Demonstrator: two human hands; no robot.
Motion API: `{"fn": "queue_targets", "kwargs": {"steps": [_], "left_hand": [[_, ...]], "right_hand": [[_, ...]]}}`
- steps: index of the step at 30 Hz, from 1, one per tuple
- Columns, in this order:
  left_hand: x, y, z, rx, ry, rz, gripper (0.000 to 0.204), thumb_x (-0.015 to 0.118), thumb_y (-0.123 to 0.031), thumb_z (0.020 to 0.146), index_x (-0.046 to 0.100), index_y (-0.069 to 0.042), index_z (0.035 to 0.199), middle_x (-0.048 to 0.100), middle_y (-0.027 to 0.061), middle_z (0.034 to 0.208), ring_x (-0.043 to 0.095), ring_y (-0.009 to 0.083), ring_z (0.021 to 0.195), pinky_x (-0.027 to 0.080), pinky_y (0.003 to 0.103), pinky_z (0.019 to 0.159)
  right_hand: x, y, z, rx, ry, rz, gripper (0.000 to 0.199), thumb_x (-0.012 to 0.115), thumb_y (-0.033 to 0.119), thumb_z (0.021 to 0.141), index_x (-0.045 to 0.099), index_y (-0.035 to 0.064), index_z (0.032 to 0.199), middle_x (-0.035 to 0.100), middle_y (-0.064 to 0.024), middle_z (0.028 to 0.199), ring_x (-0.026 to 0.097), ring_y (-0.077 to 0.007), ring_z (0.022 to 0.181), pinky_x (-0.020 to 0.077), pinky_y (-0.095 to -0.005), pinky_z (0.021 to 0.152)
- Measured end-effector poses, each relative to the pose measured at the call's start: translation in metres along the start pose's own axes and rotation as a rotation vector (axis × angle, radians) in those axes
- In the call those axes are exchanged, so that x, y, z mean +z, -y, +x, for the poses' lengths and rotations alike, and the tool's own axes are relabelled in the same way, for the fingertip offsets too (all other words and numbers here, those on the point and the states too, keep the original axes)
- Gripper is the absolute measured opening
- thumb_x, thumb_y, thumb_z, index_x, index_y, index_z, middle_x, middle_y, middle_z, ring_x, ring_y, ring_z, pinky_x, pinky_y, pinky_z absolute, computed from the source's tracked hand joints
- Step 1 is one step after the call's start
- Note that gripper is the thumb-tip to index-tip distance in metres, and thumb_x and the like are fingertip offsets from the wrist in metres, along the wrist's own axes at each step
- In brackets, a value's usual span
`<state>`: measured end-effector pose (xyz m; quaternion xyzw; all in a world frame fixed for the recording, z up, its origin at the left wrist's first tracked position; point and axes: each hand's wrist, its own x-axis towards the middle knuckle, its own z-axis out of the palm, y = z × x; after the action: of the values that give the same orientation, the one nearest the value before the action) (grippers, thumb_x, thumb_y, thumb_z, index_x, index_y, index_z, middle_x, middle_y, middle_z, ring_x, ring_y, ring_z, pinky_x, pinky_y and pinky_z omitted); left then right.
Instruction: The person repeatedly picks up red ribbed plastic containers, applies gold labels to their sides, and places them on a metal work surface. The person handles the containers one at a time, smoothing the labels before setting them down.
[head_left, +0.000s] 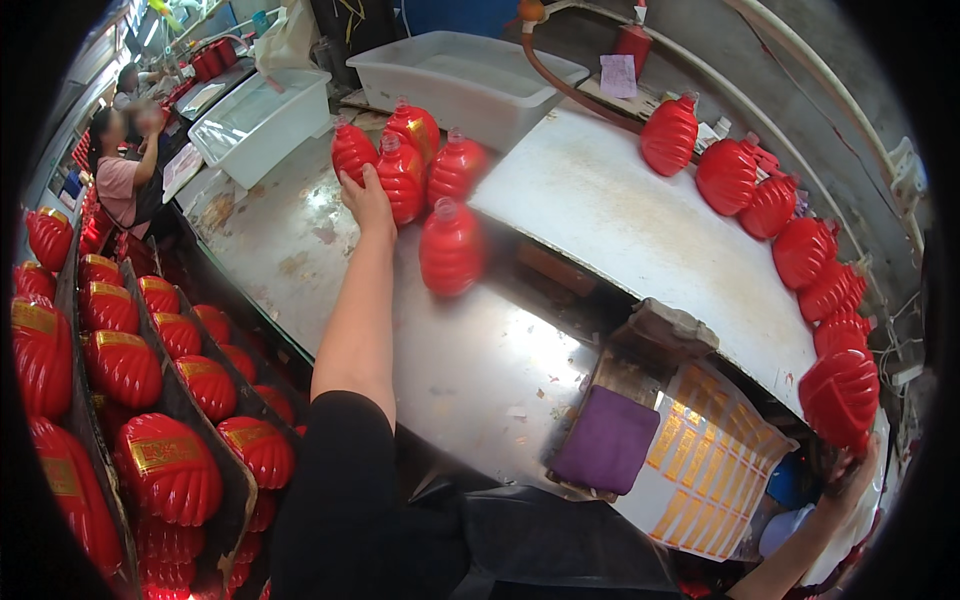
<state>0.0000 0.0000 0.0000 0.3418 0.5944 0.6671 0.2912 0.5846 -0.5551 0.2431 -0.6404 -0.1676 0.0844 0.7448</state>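
- Bottles [165, 465] of red ribbed plastic with gold labels are seen packed in rows inside cardboard boxes [195, 420] at the far left, below the desk edge.
- Left hand [368, 200] is stretched out over the steel desk [470, 370] and laid against the side of one red bottle [353, 150] at the left of a standing cluster; the grip is flat and open against the bottle rather than closed around it, so nothing is held.
- Just right of it, four more unlabelled bottles [430, 165] stand upright, and a fifth [451, 248] stands alone nearer the person, blurred.
- The bottle is judged full of red liquid, so fairly heavy for its size; the ribbed shell looks stiff and smooth, possibly slippery, and not brittle. The narrow neck below the cap, or the ribbed waist, is judged the surest place to take hold.
- A purple cloth [607, 440] and a sheet of gold labels [705, 460] lie on the near right of the desk.
- A curved row of red bottles [770, 205] is lined along the white bench [640, 225] rim.
- Right hand [850, 470] is at the lower right under a bottle [838, 395]; whether that grip is closed cannot be told.
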Motion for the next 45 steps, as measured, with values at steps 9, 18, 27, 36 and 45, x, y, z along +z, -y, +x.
{"fn": "queue_targets", "kwargs": {"steps": [9,18,27,36,45], "left_hand": [[-0.006,-0.035,-0.149,-0.138,0.103,-0.228,0.067,0.045,-0.043,0.112,0.032,0.001,0.161,0.037,0.0243,0.161,0.045,0.0348,0.144,0.038,0.042,0.118],[-0.01,-0.062,-0.144,-0.027,0.165,-0.249,0.064,0.046,-0.038,0.112,0.033,0.002,0.16,0.044,0.0228,0.157,0.048,0.0329,0.141,0.039,0.04,0.117],[-0.058,-0.147,-0.338,0.636,1.205,-0.122,0.062,0.066,-0.03,0.1,0.047,0.0,0.151,0.049,0.0178,0.156,0.048,0.0317,0.145,0.038,0.044,0.119],[-0.028,-0.146,-0.391,-0.028,1.231,-0.028,0.09,0.084,-0.02,0.08,0.04,-0.006,0.157,0.053,0.0194,0.147,0.059,0.0318,0.131,0.051,0.043,0.108],[-0.009,-0.127,-0.387,-0.347,1.306,-0.298,0.081,0.082,-0.012,0.086,0.042,-0.004,0.157,0.06,0.0128,0.137,0.061,0.0228,0.125,0.052,0.039,0.108]], "right_hand": [[0.036,-0.009,-0.05,-0.156,0.34,-0.354,0.028,0.058,0.037,0.104,0.049,0.0118,0.098,0.047,0.004,0.057,0.039,-0.0039,0.038,0.0254,-0.0187,0.034],[0.1,-0.002,-0.118,0.008,0.826,-0.41,0.012,0.061,0.013,0.098,0.051,0.0086,0.094,0.052,0.0052,0.076,0.049,-0.0016,0.064,0.0363,-0.018,0.056],[0.179,-0.031,-0.117,-0.25,1.249,-0.709,0.023,0.068,0.026,0.098,0.063,0.0047,0.092,0.062,-0.0041,0.08,0.059,-0.0115,0.076,0.0515,-0.0305,0.068],[0.159,-0.099,-0.126,-0.24,0.791,-0.867,0.053,0.07,0.038,0.096,0.063,0.001,0.134,0.077,-0.0213,0.106,0.076,-0.0332,0.088,0.0584,-0.0402,0.081],[0.057,-0.141,-0.141,0.123,0.706,-0.521,0.038,0.07,0.031,0.096,0.075,0.002,0.121,0.078,-0.0213,0.103,0.076,-0.036,0.09,0.0589,-0.0401,0.081]]}}
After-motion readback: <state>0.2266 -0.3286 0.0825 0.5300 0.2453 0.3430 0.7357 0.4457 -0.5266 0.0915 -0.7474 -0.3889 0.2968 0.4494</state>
